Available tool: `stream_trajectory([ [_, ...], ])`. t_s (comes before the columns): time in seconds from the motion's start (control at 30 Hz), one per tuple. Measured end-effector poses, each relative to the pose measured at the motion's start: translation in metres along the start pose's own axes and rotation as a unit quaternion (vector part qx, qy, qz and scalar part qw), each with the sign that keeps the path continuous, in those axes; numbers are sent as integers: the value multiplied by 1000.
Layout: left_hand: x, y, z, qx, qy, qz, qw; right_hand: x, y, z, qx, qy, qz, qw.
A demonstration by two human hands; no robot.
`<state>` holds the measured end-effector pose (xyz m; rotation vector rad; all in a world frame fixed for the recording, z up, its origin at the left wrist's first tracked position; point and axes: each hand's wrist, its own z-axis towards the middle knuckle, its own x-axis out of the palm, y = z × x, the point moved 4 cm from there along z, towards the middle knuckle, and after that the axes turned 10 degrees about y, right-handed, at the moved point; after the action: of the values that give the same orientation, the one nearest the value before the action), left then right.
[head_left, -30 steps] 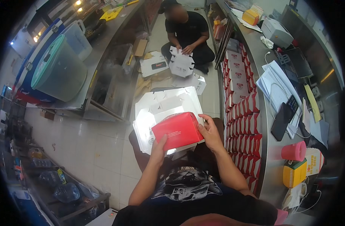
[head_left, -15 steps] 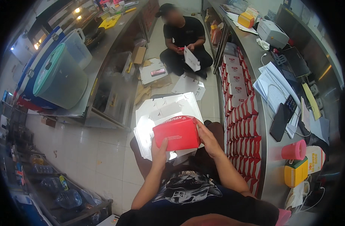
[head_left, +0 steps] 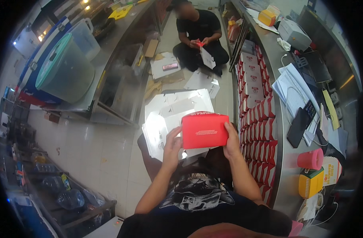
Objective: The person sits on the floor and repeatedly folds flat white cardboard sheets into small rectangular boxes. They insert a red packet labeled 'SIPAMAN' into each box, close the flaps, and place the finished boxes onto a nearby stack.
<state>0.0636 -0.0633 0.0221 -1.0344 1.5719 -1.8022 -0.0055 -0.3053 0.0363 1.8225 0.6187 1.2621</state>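
A red folded cardboard box [head_left: 205,131] is held up over my lap, its broad face with small white print toward me. My right hand [head_left: 231,142] grips its right side, the thumb on the face and the fingers behind the edge. Against the left side lie the bent fingers of my left hand [head_left: 172,147]; its fingertips are partly hidden at the box's edge. Beneath the box, a stack of flat white cardboard blanks [head_left: 155,133] rests across my knees, shiny where light hits it.
To the right, rows of red-and-white boxes [head_left: 254,115] are stacked under a steel counter bearing papers, a black phone [head_left: 298,127] and a pink cup [head_left: 310,159]. Ahead, another person [head_left: 199,33] sits on the floor with a red-and-white carton. A lidded plastic tub [head_left: 66,73] stands left.
The red box has moved right and turned so its broad face looks more squarely at me. Both my hands have shifted right with it, the right thumb now on its face.
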Motion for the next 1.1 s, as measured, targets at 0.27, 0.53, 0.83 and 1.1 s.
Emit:
stream_trajectory([
  [0.27, 10, -39, 17, -101, 86, -116, 984, 6, -14, -11, 65, 39, 2, 997],
  [0.53, -11, -21, 20, -144, 70, -114, 980, 11, -29, -16, 41, 64, -6, 997],
  [0.83, -20, 3, 16, -180, 13, -182, 966, 10, -42, -14, 51, 49, -59, 996],
  [1.1, -20, 11, 21, -126, 22, -113, 985, 4, -46, -10, 87, 30, -130, 987],
])
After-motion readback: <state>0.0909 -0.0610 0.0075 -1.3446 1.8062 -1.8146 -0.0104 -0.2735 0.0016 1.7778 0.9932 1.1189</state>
